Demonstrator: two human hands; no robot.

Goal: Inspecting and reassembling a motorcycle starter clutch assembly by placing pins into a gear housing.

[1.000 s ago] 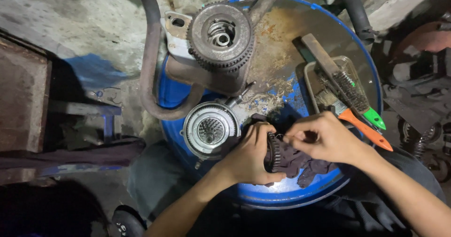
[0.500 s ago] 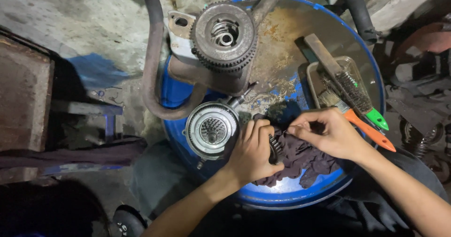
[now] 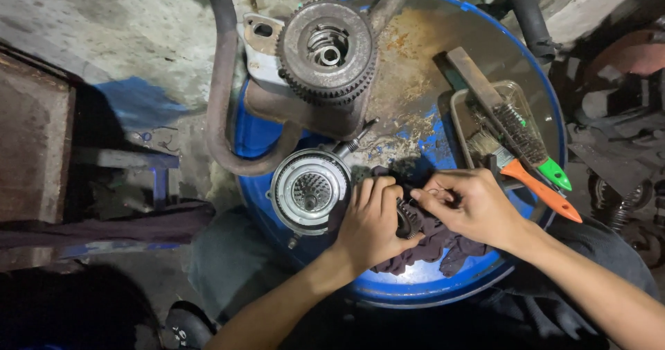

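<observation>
My left hand (image 3: 373, 222) is closed around a stack of dark, toothed clutch plates (image 3: 405, 220), held on edge over a dark rag (image 3: 433, 246). My right hand (image 3: 465, 204) pinches at the top of the same stack from the right, fingertips together. Both hands work above the top of a blue drum (image 3: 443, 291). Just left of my left hand lies a round silver clutch hub (image 3: 309, 190) with a splined centre. Most of the plate stack is hidden by my fingers.
A rusty toothed clutch basket (image 3: 327, 50) rests on a bent exhaust pipe (image 3: 223, 93) at the drum's far left. A metal tray (image 3: 495, 125) at right holds a wire brush with a green handle (image 3: 554, 175) and a paintbrush with an orange handle (image 3: 544, 192). Engine parts (image 3: 620, 114) lie to the right.
Both hands have shifted slightly left and closer together over the rag. The plate stack has turned in my left hand and is now more covered by the fingers.
</observation>
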